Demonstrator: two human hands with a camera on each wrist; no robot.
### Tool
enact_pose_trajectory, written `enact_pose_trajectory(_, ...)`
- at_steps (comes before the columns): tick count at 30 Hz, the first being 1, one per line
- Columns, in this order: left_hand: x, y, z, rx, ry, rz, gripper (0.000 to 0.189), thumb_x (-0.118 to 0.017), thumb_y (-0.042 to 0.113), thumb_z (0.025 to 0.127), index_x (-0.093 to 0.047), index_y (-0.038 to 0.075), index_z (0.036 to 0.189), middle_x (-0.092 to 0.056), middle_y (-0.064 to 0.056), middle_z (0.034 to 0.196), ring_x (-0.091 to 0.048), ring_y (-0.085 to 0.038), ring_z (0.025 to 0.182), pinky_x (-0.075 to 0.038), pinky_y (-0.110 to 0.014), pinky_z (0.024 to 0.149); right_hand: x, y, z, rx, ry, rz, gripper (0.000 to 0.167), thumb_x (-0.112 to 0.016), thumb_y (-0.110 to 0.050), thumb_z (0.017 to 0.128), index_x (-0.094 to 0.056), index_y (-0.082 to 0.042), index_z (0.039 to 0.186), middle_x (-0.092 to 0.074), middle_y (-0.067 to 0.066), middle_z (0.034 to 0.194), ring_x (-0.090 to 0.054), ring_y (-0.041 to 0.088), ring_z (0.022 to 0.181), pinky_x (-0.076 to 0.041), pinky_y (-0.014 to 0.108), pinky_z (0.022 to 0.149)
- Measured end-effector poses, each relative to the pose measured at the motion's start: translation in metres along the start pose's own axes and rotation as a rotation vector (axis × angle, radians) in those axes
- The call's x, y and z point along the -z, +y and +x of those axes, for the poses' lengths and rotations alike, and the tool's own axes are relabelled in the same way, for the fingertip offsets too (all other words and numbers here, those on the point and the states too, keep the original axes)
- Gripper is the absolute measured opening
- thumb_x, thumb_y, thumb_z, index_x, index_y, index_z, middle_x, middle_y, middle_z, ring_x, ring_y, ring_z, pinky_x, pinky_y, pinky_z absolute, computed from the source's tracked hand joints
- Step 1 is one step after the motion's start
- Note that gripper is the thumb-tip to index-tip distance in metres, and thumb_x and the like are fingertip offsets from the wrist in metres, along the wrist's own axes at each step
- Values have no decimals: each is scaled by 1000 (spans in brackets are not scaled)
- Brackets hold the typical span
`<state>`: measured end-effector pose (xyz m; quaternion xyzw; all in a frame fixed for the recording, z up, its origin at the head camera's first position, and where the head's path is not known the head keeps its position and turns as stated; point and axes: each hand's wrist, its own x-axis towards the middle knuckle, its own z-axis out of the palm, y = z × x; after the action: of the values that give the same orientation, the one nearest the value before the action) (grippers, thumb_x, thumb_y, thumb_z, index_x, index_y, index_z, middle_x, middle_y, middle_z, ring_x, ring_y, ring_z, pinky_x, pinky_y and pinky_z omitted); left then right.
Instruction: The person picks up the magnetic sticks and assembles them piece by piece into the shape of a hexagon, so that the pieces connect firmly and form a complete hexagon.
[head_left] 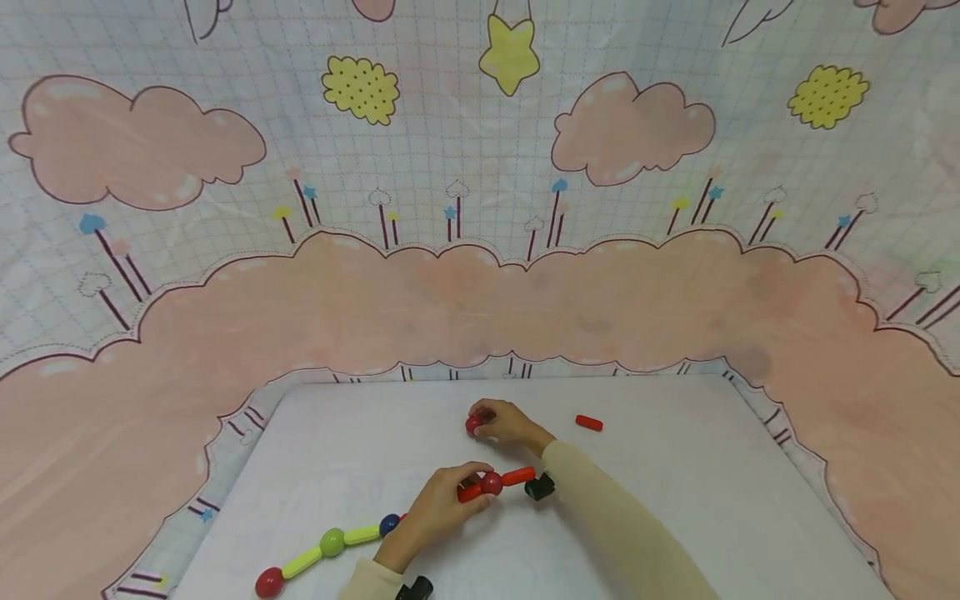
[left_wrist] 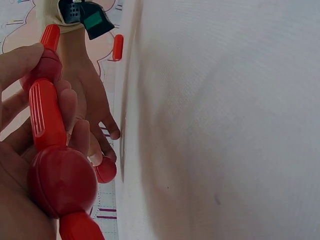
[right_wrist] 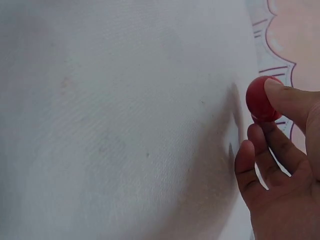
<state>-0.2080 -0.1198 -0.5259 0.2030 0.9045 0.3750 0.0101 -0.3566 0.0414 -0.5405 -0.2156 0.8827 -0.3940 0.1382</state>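
My left hand (head_left: 442,504) grips a chain of balls and rods by its red part, with a red ball (head_left: 492,483) and a red rod (head_left: 519,476) sticking out past the fingers. In the left wrist view another red ball (left_wrist: 62,181) and a ridged red rod (left_wrist: 46,112) lie along the palm. The chain runs to the lower left through a blue ball (head_left: 389,524), a green ball (head_left: 332,542) and yellow-green rods to a red end ball (head_left: 269,582). Farther back, my right hand (head_left: 506,422) pinches a loose red ball (right_wrist: 261,100) between thumb and fingers.
A single red rod (head_left: 588,423) lies on the white tabletop (head_left: 720,500), right of my right hand. A cloth printed with clouds (head_left: 637,125) hangs behind the table and surrounds its sides. Dark wrist cameras (head_left: 539,487) sit on both wrists.
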Motion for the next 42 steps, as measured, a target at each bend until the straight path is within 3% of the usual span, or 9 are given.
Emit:
enact_pose_trajectory(6, -1, -1, 2, -11, 8, 4, 36, -73, 36, 88, -65, 24, 121, -71, 7, 98, -55, -5, 84, -48, -23, 77, 6, -1, -8, 10, 20, 6, 27, -69, -14, 91, -63, -18, 117, -65, 5, 120, -57, 21, 110, -50, 41, 100)
enact_pose_trajectory(14, -3, -2, 2, -32, 10, -8, 36, -74, 31, 87, -65, 22, 121, -71, 6, 97, -55, -4, 82, -49, -22, 76, 14, -1, -21, 12, 25, 94, 29, -70, -17, 91, -63, -20, 118, -66, 4, 120, -57, 23, 112, -53, 40, 90)
enact_pose_trajectory(19, -4, -2, 3, -36, 12, -14, 35, -73, 32, 88, -65, 21, 119, -71, 6, 96, -56, -3, 81, -49, -22, 76, 21, 0, -28, 61, 48, 127, 30, -70, -18, 92, -62, -20, 120, -66, 3, 120, -56, 23, 114, -51, 42, 95)
enact_pose_trajectory(32, -5, 0, 6, -22, 14, -10, 36, -73, 35, 88, -65, 22, 120, -70, 6, 95, -55, -6, 83, -48, -23, 75, 39, 1, -57, 59, 113, 184, 33, -69, -20, 92, -60, -22, 124, -65, 3, 122, -57, 25, 119, -51, 43, 98)
enact_pose_trajectory(42, -7, -2, 7, -28, 28, 4, 36, -74, 33, 87, -66, 21, 120, -71, 6, 94, -54, -5, 80, -47, -22, 73, 49, 5, -76, 82, 165, 201, 37, -70, -20, 92, -59, -15, 127, -64, 5, 122, -58, 25, 116, -52, 43, 97)
